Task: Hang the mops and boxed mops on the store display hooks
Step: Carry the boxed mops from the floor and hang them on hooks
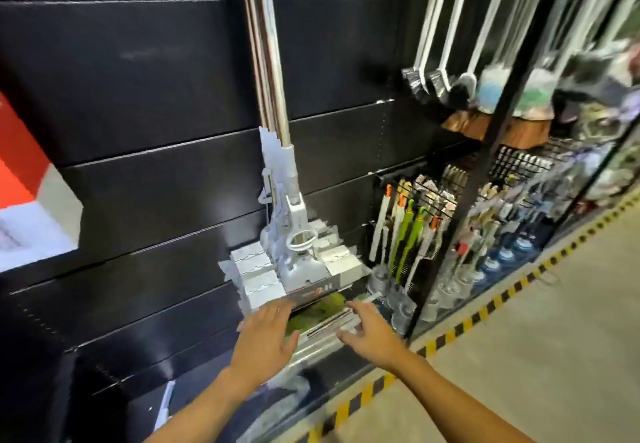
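**Hanging mops** (277, 152): a bunch of chrome-poled mops is hung upright against a black slatted wall (138, 96). The white heads are packed together at the bottom and banded by a printed card sleeve (311, 292).

**Directly beneath the hanging mops:** a loose mop (313, 311) with a green head is seen low against the wall, its chrome pole lying at a slant. Part of it is hidden by the hands.

**Left hand** (266, 332): held flat with the fingers straight and close together, and nothing is gripped. It is placed just below the left corner of the hanging mops' heads, fingertips near the card sleeve. Whether anything is touched cannot be told.

**Right hand** (370, 332): the fingers are straight and spread apart, and nothing is gripped. It is placed below and right of the hanging mops, over the loose mop's pole. Contact cannot be told.

**Right of the hanging mops:**
- Long-handled brushes (446, 44) are hung high.
- Bottle brushes (405, 235) are hung lower.
- A black post (485, 165) stands just beyond them.
- Goods past the post are blurred.

**Far left of the hanging mops:** a red and white block (20, 165) is cut by the frame edge.

**Below and right of the hanging mops:** a grey floor (554, 338) is edged with yellow-and-black striped tape (485, 307) along the foot of the display.
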### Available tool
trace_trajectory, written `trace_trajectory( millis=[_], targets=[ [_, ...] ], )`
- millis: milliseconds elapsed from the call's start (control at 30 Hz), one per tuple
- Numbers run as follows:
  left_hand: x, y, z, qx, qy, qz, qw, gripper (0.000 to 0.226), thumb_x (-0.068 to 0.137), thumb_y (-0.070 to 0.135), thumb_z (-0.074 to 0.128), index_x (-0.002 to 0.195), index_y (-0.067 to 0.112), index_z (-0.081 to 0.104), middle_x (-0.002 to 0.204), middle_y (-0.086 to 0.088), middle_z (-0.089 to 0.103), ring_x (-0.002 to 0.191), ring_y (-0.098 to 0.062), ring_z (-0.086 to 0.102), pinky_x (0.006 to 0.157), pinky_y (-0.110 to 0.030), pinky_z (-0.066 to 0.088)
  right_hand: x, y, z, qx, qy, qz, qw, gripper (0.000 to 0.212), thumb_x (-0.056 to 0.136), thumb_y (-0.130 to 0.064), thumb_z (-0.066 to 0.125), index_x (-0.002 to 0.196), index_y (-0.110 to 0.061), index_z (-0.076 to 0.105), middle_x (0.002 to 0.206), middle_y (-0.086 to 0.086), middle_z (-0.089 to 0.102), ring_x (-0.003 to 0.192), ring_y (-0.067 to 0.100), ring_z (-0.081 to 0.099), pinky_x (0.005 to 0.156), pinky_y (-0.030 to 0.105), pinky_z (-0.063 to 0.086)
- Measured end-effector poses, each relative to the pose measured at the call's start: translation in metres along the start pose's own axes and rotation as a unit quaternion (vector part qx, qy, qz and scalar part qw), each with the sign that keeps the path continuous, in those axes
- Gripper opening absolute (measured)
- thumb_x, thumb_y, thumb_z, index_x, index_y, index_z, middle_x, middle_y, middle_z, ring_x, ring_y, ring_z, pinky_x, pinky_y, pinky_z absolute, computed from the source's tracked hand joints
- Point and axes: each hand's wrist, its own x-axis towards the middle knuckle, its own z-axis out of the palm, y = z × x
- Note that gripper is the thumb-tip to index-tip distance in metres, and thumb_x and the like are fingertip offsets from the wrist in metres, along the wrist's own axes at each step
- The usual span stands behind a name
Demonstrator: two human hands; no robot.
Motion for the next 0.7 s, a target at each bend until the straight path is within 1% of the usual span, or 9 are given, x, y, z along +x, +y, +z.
trace_trajectory(
  millis=[33, 67, 167, 267, 333, 400, 500, 600, 700],
  targets=[
    [0.010, 0.020, 0.008, -0.002, -0.010, 0.021, 1.000, 0.059, 0.094, 0.054, 0.045, 0.145, 0.024, 0.051, 0.146, -0.001, 0.056, 0.132, -0.025, 0.056, 0.104, -0.044, 0.050, -0.012, 0.019, -0.014, 0.002, 0.018, 0.022, 1.000, 0.071, 0.092, -0.050, 0.066, 0.154, -0.027, 0.038, 0.140, 0.000, 0.042, 0.117, 0.018, 0.056, 0.101, 0.028, 0.045],
    [0.019, 0.040, 0.015, -0.006, -0.016, 0.042, 0.999, 0.060, 0.094, 0.054, 0.043, 0.145, 0.024, 0.051, 0.147, -0.001, 0.056, 0.132, -0.026, 0.056, 0.105, -0.044, 0.050, -0.024, 0.037, -0.027, 0.002, 0.039, 0.041, 0.998, 0.072, 0.092, -0.051, 0.067, 0.154, -0.027, 0.038, 0.139, 0.000, 0.043, 0.119, 0.020, 0.056, 0.101, 0.029, 0.045],
    [0.046, 0.103, 0.034, -0.014, -0.037, 0.118, 0.992, 0.060, 0.093, 0.052, 0.043, 0.143, 0.021, 0.053, 0.144, -0.003, 0.058, 0.130, -0.027, 0.057, 0.102, -0.045, 0.051, -0.067, 0.085, -0.067, 0.016, 0.105, 0.103, 0.989, 0.073, 0.092, -0.053, 0.067, 0.154, -0.025, 0.039, 0.134, -0.002, 0.043, 0.123, 0.021, 0.056, 0.098, 0.030, 0.046],
    [0.074, 0.164, 0.055, -0.016, -0.051, 0.185, 0.981, 0.060, 0.090, 0.050, 0.044, 0.139, 0.017, 0.057, 0.139, -0.006, 0.064, 0.125, -0.031, 0.064, 0.099, -0.048, 0.056, -0.114, 0.125, -0.105, 0.020, 0.164, 0.160, 0.973, 0.072, 0.092, -0.053, 0.065, 0.153, -0.026, 0.038, 0.140, 0.000, 0.044, 0.119, 0.022, 0.058, 0.099, 0.034, 0.049],
    [0.090, 0.205, 0.067, -0.013, -0.056, 0.225, 0.973, 0.060, 0.090, 0.051, 0.048, 0.138, 0.016, 0.061, 0.139, -0.006, 0.065, 0.125, -0.030, 0.065, 0.098, -0.047, 0.057, -0.144, 0.149, -0.126, 0.022, 0.208, 0.188, 0.960, 0.072, 0.092, -0.050, 0.066, 0.154, -0.025, 0.039, 0.143, 0.004, 0.048, 0.114, 0.022, 0.060, 0.097, 0.035, 0.050],
    [0.103, 0.247, 0.076, -0.020, -0.060, 0.264, 0.962, 0.057, 0.092, 0.050, 0.056, 0.140, 0.019, 0.059, 0.143, -0.003, 0.062, 0.130, -0.026, 0.062, 0.102, -0.046, 0.054, -0.173, 0.171, -0.144, 0.037, 0.246, 0.215, 0.944, 0.070, 0.093, -0.048, 0.067, 0.153, -0.025, 0.041, 0.145, 0.005, 0.049, 0.115, 0.022, 0.061, 0.096, 0.031, 0.049],
    [0.124, 0.305, 0.094, -0.037, -0.078, 0.315, 0.945, 0.059, 0.091, 0.046, 0.064, 0.143, 0.017, 0.058, 0.146, -0.005, 0.060, 0.134, -0.028, 0.058, 0.106, -0.048, 0.051, -0.211, 0.204, -0.165, 0.058, 0.294, 0.259, 0.918, 0.070, 0.092, -0.050, 0.067, 0.153, -0.027, 0.042, 0.148, 0.005, 0.048, 0.117, 0.020, 0.061, 0.101, 0.036, 0.051],
    [0.145, 0.360, 0.118, -0.051, -0.114, 0.360, 0.925, 0.060, 0.096, 0.049, 0.056, 0.147, 0.019, 0.052, 0.152, -0.003, 0.053, 0.141, -0.027, 0.051, 0.111, -0.048, 0.046, -0.241, 0.236, -0.182, 0.070, 0.329, 0.300, 0.893, 0.067, 0.094, -0.046, 0.067, 0.153, -0.025, 0.042, 0.150, 0.006, 0.046, 0.118, 0.021, 0.061, 0.103, 0.035, 0.050],
    [0.166, 0.410, 0.146, -0.054, -0.141, 0.396, 0.905, 0.060, 0.098, 0.052, 0.049, 0.151, 0.023, 0.046, 0.155, 0.000, 0.048, 0.143, -0.024, 0.047, 0.114, -0.045, 0.042, -0.262, 0.269, -0.198, 0.088, 0.351, 0.340, 0.868, 0.067, 0.095, -0.045, 0.066, 0.154, -0.025, 0.040, 0.153, 0.004, 0.044, 0.123, 0.021, 0.060, 0.100, 0.028, 0.046]
  ],
)
